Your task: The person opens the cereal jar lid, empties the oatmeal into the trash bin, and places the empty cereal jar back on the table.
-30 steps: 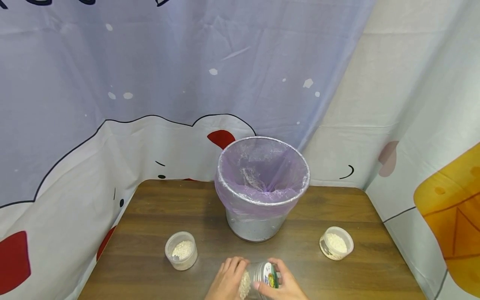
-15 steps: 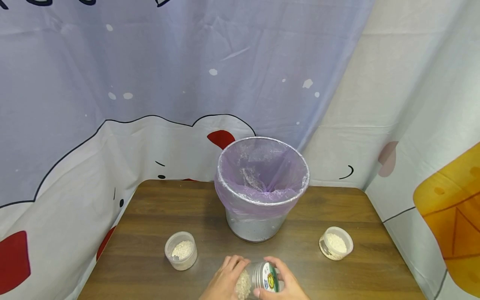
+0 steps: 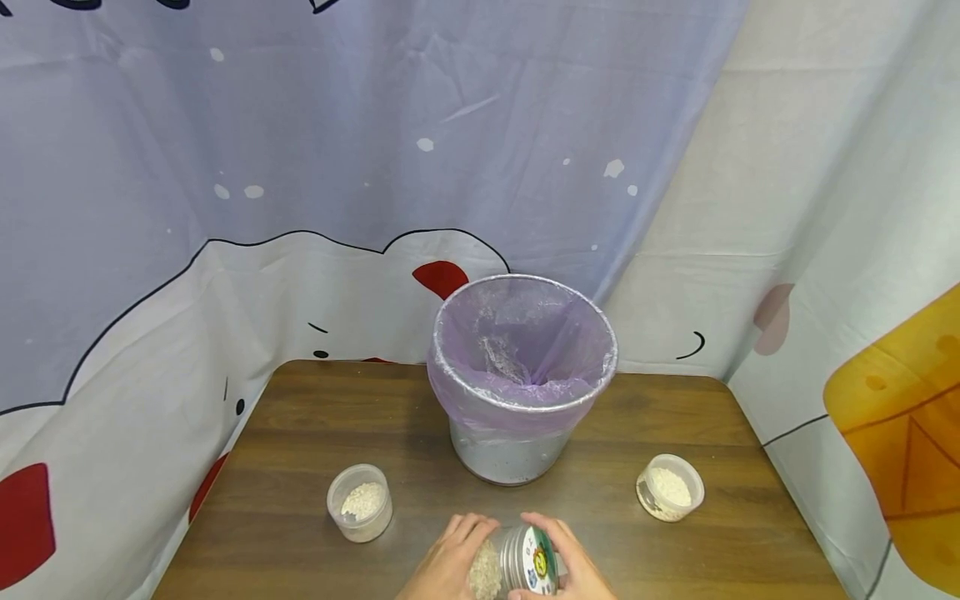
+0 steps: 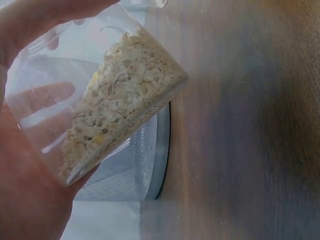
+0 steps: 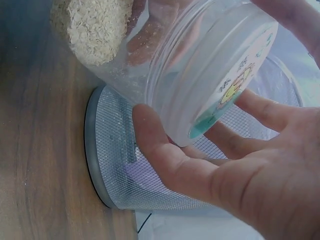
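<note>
A clear plastic jar lies tilted on its side between my two hands, low in the head view. Pale flakes, oat-like, are heaped toward its base. My left hand grips the jar's body from the left, its palm and fingers showing through the clear wall in the left wrist view. On the other end is a lid with a white and green printed face. My right hand holds this lid by its edge, thumb on the near side and fingers spread over the far side.
Behind the hands stands a mesh bin lined with a purple bag. A small clear tub of flakes sits left on the wooden table, another tub right. A printed curtain hangs behind.
The lid's printed face has turned, and the right fingers have shifted round its edge. The left hand has moved slightly left with the jar. The tubs and bin stay put.
</note>
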Demonstrator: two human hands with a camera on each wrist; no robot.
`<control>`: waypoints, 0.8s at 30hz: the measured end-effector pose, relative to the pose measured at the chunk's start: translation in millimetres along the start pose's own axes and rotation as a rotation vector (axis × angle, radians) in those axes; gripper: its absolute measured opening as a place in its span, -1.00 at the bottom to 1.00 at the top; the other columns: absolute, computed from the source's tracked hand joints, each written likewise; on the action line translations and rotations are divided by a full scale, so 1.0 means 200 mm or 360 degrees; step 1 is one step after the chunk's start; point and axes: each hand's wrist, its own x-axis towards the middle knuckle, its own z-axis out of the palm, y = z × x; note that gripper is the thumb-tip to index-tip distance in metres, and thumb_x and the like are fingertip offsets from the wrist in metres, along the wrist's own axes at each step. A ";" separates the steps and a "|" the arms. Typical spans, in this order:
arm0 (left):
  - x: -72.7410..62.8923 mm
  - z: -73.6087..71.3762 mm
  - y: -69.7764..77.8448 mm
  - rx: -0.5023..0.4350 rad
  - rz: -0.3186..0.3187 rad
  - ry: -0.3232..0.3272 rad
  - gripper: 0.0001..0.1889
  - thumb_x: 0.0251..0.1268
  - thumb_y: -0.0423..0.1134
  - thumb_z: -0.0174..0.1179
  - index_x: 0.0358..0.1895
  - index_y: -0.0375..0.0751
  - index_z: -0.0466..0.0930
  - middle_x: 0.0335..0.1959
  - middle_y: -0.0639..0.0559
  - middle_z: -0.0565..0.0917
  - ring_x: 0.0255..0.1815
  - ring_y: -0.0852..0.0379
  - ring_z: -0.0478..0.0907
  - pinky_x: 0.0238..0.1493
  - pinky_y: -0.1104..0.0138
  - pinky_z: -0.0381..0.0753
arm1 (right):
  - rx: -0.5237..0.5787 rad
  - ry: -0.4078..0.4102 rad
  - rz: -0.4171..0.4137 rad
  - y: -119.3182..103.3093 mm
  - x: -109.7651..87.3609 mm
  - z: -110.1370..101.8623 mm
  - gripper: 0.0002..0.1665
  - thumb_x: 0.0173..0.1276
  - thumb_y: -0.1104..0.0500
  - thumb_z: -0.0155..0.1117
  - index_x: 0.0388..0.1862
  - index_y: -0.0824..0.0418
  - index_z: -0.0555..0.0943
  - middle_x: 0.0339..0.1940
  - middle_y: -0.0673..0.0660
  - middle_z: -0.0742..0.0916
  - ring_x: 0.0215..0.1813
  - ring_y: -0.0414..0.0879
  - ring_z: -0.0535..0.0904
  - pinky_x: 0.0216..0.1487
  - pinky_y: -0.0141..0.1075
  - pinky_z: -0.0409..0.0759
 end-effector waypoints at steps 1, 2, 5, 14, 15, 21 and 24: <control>0.00 0.00 0.00 0.0006 0.0004 0.0007 -0.08 -0.29 0.43 0.23 0.10 -0.20 0.41 -0.05 0.14 0.46 -0.07 0.20 0.36 -0.12 0.35 0.54 | 0.0008 0.0000 -0.0003 0.00 0.00 0.00 -0.11 -0.04 0.24 0.45 0.30 0.16 0.26 0.13 0.36 0.36 -0.02 -0.08 0.37 -0.40 -0.31 0.60; 0.00 0.00 0.00 0.0014 0.0007 0.0013 -0.08 -0.30 0.44 0.23 0.10 -0.19 0.41 -0.05 0.14 0.46 -0.07 0.20 0.36 -0.12 0.34 0.54 | 0.0017 0.0000 -0.0002 0.00 0.00 0.00 -0.11 -0.04 0.25 0.45 0.30 0.16 0.26 0.13 0.36 0.36 -0.01 -0.09 0.37 -0.39 -0.31 0.61; 0.00 0.00 0.00 0.0022 0.0005 0.0016 -0.07 -0.32 0.44 0.23 0.11 -0.19 0.41 -0.04 0.14 0.47 -0.05 0.19 0.37 -0.09 0.33 0.54 | 0.0028 0.0006 0.0007 0.00 0.00 0.00 -0.10 -0.03 0.25 0.44 0.31 0.14 0.25 0.16 0.36 0.34 0.02 -0.08 0.37 -0.38 -0.30 0.61; -0.01 0.01 -0.02 0.0019 -0.0002 0.0040 -0.04 -0.31 0.47 0.20 0.12 -0.20 0.40 0.01 0.10 0.47 -0.01 0.16 0.38 -0.09 0.29 0.55 | -0.0077 0.0082 0.0040 0.00 -0.01 -0.01 -0.10 -0.05 0.22 0.46 0.30 0.06 0.28 0.19 0.30 0.37 0.07 0.03 0.35 -0.38 -0.17 0.63; -0.01 0.01 -0.02 0.0027 0.0005 0.0053 -0.04 -0.32 0.48 0.19 0.11 -0.21 0.40 0.00 0.10 0.47 -0.02 0.16 0.38 -0.08 0.30 0.55 | -0.0066 0.0085 0.0042 0.00 -0.01 -0.01 -0.10 -0.06 0.22 0.46 0.30 0.07 0.28 0.19 0.31 0.37 0.07 0.01 0.35 -0.37 -0.18 0.63; -0.02 0.00 -0.02 0.0046 -0.0007 0.0074 -0.02 -0.36 0.50 0.20 0.12 -0.17 0.40 0.00 0.11 0.47 -0.02 0.17 0.39 -0.08 0.29 0.55 | 0.0020 0.0107 0.0059 0.02 -0.02 -0.03 -0.09 -0.07 0.28 0.46 0.30 0.12 0.28 0.18 0.35 0.35 0.06 -0.08 0.34 -0.29 -0.24 0.62; -0.01 -0.01 -0.02 0.0046 -0.0036 0.0078 -0.01 -0.42 0.49 0.23 0.12 -0.15 0.39 0.00 0.12 0.47 -0.02 0.17 0.38 -0.07 0.28 0.55 | -0.0003 0.0125 0.0081 0.03 -0.03 -0.04 -0.09 -0.08 0.27 0.46 0.30 0.10 0.28 0.19 0.32 0.35 0.08 -0.01 0.33 -0.24 -0.19 0.61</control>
